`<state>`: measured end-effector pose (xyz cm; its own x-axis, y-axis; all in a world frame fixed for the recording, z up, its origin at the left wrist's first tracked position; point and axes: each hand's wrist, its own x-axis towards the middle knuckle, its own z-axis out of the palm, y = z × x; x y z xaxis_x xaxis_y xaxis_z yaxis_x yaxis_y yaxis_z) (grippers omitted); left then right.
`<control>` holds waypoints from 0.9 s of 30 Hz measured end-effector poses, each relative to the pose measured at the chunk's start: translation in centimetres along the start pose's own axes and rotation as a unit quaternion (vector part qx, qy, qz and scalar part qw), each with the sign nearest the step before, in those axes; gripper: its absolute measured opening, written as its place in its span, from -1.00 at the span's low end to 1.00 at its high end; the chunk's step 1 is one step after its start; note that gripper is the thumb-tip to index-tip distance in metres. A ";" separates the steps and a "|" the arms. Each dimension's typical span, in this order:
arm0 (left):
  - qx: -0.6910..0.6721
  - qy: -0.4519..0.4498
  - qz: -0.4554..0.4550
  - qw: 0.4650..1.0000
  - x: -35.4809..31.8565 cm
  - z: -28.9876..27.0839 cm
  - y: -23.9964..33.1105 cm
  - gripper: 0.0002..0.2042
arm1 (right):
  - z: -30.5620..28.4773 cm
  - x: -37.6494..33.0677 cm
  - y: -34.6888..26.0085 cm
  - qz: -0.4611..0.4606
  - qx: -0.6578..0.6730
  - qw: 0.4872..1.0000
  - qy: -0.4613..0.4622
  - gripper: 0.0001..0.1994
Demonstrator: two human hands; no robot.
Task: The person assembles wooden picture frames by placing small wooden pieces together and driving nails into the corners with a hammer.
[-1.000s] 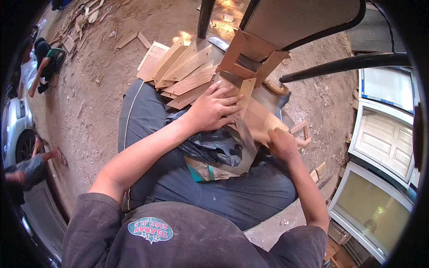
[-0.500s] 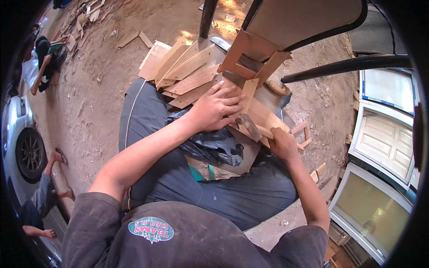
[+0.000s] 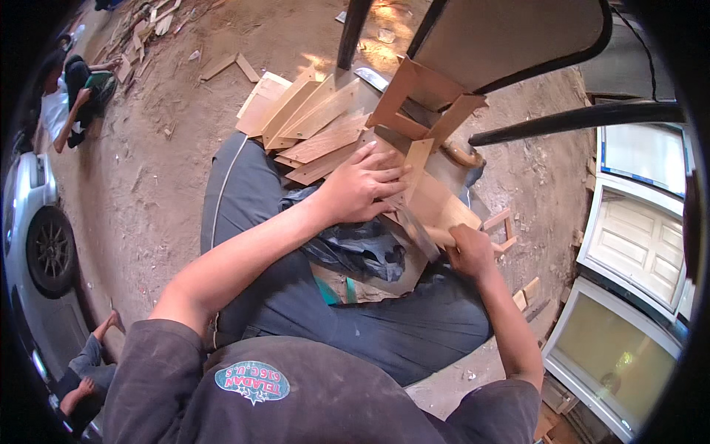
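Observation:
My right hand (image 3: 471, 251) is closed round the pale wooden handle of a hammer (image 3: 441, 237); its dark head is smeared by motion, close to the wood. My left hand (image 3: 362, 185) presses on and steadies a wooden piece, its fingers slightly bent and close to a joint; the fingertips partly hide what they pinch. Beside them an upright light wooden strip (image 3: 419, 159) meets a flat board (image 3: 444, 203). Several cut wooden slats (image 3: 319, 144) with slanted ends and small holes lie fanned out left of the hand.
A reddish wooden frame (image 3: 403, 96) leans by the black-legged chair (image 3: 510, 33). Dark plastic (image 3: 355, 244) lies between my legs. Framed panels (image 3: 629, 244) stand at right. A silver car (image 3: 33, 222) and other people (image 3: 74, 100) are at left; wood scraps lie on the dirt floor.
The hammer's head has moved slightly down and right beside the wood. My left hand stays on the wooden piece. At lower left, another person's legs have shifted.

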<state>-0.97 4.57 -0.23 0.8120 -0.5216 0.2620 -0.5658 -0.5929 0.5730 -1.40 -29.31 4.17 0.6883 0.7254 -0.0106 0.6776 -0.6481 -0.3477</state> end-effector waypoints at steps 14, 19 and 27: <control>-0.001 -0.005 0.002 1.000 0.0 -0.2 0.1 -0.46 | -0.9 -0.9 0.1 0.002 0.053 0.999 -0.005 -0.75; 0.001 -0.004 -0.004 1.000 0.1 -0.3 0.4 -0.47 | -0.7 -0.1 -0.7 0.054 0.029 0.997 -0.040 -0.72; 0.000 -0.004 -0.006 1.000 -0.2 -0.4 -0.1 -0.45 | -2.5 0.0 -1.4 0.026 0.055 0.998 -0.018 -0.83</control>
<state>-1.03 5.03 -0.03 0.8175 -0.5194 0.2488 -0.5561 -0.5995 0.5757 -1.65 -28.97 6.97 0.7105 0.7008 -0.0648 0.6077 -0.6573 -0.4457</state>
